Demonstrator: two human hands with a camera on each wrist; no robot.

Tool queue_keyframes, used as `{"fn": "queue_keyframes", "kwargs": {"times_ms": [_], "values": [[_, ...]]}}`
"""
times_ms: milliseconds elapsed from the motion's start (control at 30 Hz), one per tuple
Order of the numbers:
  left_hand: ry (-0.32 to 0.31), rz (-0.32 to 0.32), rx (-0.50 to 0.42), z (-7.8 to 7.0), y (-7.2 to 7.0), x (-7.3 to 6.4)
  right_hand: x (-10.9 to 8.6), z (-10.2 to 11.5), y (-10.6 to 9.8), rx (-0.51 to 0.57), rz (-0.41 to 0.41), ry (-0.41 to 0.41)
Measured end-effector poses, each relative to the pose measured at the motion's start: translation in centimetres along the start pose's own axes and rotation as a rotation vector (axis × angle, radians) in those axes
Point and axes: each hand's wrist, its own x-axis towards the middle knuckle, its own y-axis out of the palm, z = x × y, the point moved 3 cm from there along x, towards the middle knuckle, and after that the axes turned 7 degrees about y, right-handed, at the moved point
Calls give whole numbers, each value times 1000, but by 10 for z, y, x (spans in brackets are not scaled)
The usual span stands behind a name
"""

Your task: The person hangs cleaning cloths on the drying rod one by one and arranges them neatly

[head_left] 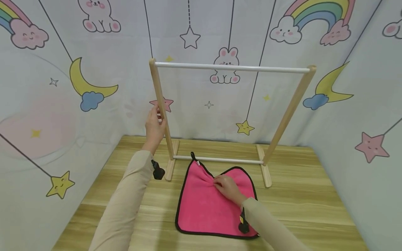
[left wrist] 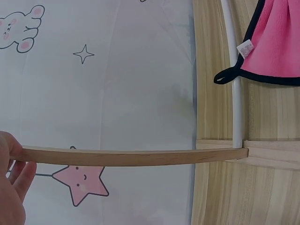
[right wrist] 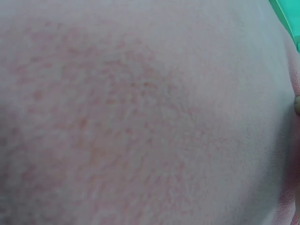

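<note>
A wooden rack with a white top rod (head_left: 232, 67) and a white bottom rod (head_left: 220, 160) stands upright on the table. My left hand (head_left: 155, 128) grips its left post (head_left: 169, 143) about midway up; in the left wrist view, fingers and thumb curl round that post (left wrist: 131, 158). Before the rack lies a pink towel (head_left: 204, 209) with black edging. My right hand (head_left: 228, 188) pinches the middle of its far edge, gathering the fabric into folds. At the towel's far left corner, a black hanging loop (left wrist: 226, 75) overlaps the bottom rod. Skin nearly fills the right wrist view.
The rack's two wooden feet (head_left: 263, 167) rest on the wood-grain table (head_left: 314, 198). A white backdrop (head_left: 194, 115) printed with stars, moons and rabbits rises behind and on both sides. Black wrist cameras (head_left: 158, 170) hang from both sleeves.
</note>
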Motion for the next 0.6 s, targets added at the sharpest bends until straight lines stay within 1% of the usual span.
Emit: {"fn": "queue_keyframes", "kwargs": {"times_ms": [67,167,300,400,500,600], "values": [[9,-4,1,0,0,0,0,1,-1,-18,-33,-30],[7,-3,-1,-2,0,0,-1,3,-4,-54,-101,-101],[-12,-1,-1,-4,1,0,4,11,-16,-88,-208,-214],[-23,3,6,-5,1,0,11,20,-28,-108,-265,-281],[-28,5,18,-4,2,0,20,27,-42,-113,-298,-323],[-18,5,34,-3,2,0,29,34,-57,-117,-300,-343]]}}
